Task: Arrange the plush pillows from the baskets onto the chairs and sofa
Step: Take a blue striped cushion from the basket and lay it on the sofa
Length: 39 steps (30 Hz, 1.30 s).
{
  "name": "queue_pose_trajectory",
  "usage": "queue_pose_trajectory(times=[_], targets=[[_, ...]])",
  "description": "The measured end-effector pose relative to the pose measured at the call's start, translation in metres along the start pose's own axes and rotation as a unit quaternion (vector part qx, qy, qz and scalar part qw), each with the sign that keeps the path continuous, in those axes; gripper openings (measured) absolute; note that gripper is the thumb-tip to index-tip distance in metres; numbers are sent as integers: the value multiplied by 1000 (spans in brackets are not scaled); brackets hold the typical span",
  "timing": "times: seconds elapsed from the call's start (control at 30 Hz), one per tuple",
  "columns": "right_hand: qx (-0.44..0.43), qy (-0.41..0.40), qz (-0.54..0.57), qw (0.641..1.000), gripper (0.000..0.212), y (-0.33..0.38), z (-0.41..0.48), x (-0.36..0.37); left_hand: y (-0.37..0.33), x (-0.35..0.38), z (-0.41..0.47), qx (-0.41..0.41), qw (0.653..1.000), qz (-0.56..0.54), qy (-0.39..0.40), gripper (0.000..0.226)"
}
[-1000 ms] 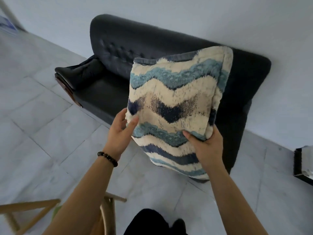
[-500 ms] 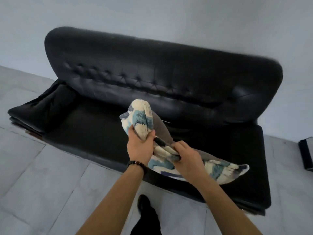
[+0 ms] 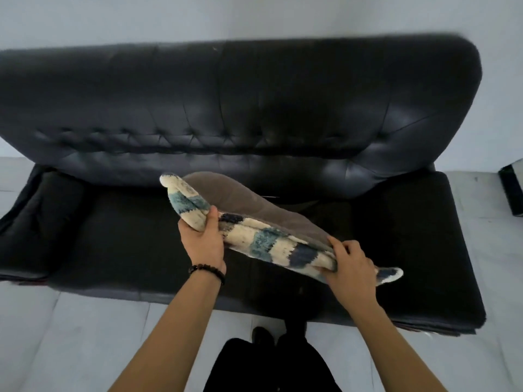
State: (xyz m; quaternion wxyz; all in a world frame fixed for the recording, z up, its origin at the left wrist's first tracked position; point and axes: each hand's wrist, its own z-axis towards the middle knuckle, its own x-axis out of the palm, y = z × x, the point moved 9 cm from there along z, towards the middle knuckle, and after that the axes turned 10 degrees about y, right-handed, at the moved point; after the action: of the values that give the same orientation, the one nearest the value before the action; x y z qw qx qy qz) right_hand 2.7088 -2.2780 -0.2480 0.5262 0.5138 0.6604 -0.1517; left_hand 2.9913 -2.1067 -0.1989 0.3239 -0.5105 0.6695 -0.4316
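Observation:
A plush pillow [image 3: 263, 240] with cream, teal and navy wavy stripes and a plain grey-brown back is held edge-on, nearly flat, just above the seat of a black leather sofa [image 3: 254, 108]. My left hand [image 3: 202, 241], with a bead bracelet at the wrist, grips the pillow's left end. My right hand [image 3: 351, 270] grips its lower right edge. The pillow's grey back faces the sofa's tufted backrest. I cannot tell whether the pillow touches the seat.
The sofa stands against a pale wall on a light tiled floor [image 3: 70, 335]. Its left armrest [image 3: 42, 222] is low and padded. A dark boxy object [image 3: 512, 190] sits on the floor at the right edge. My dark trousers and shoes [image 3: 271, 360] are in front of the sofa.
The pillow went from upright and facing me in front of the sofa to tilted flat over the seat. I have stepped closer, squarely facing the sofa. Both hands keep their hold.

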Motion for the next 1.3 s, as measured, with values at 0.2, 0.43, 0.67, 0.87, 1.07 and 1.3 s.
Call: queue_pose_trajectory(times=[0.2,0.43,0.67,0.87,1.07,1.3], targets=[[-55,-55,-52,996,76,39,82,-15,35,2,82,-104,994,37,7,46],[-17,-21,-114,993,70,37,218,51,118,45,219,-156,975,107,117,65],[51,40,-10,998,53,2,319,155,183,100,320,86,859,439,250,61],[-52,-204,-53,976,38,25,356,142,174,170,362,409,641,586,281,36],[-20,-33,-152,988,54,9,417,171,215,190,403,352,535,706,303,59],[-50,-130,-218,966,38,16,382,138,184,175,389,419,582,660,223,44]])
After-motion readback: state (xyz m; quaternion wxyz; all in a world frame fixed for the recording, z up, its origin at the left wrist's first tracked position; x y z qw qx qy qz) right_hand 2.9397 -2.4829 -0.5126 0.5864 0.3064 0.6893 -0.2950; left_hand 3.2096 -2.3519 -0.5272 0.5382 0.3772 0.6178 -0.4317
